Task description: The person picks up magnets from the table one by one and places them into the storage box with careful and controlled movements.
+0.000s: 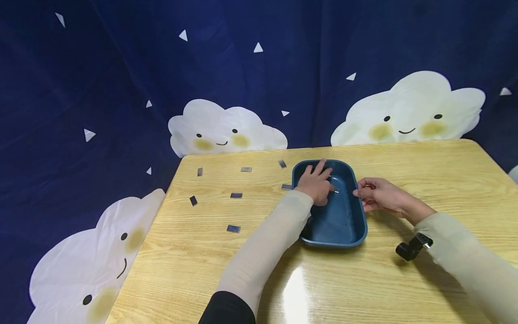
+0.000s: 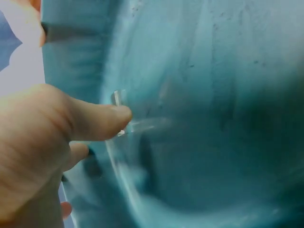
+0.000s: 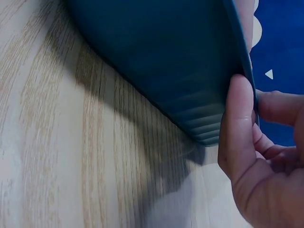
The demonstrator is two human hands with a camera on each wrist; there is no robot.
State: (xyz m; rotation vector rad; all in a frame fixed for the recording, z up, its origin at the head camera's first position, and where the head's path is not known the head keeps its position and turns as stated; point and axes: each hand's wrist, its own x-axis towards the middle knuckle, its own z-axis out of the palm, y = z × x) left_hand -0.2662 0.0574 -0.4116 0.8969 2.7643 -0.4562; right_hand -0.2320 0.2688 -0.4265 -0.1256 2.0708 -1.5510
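Observation:
A dark blue rectangular tub [image 1: 332, 225] with rounded corners stands on the table. My left hand [image 1: 314, 183] reaches into its far part with fingers spread; one fingertip is at the far rim. Its thumb [image 2: 102, 121] lies over a small shiny rectangular piece [image 1: 336, 190] inside the tub; whether it presses the piece or only touches it I cannot tell. On the tub's right side, my right hand [image 1: 380, 195] pinches the rim between thumb and fingers. The right wrist view shows the tub's outer wall [image 3: 156, 61] in that grip.
Several small shiny flat rectangles, such as one at the front [image 1: 233, 228] and one in the middle [image 1: 236, 195], lie spread over the wooden table [image 1: 174, 270] left of the tub. One more piece [image 1: 286, 186] lies against the tub's left side. A dark blue curtain [image 1: 243, 67] hangs behind.

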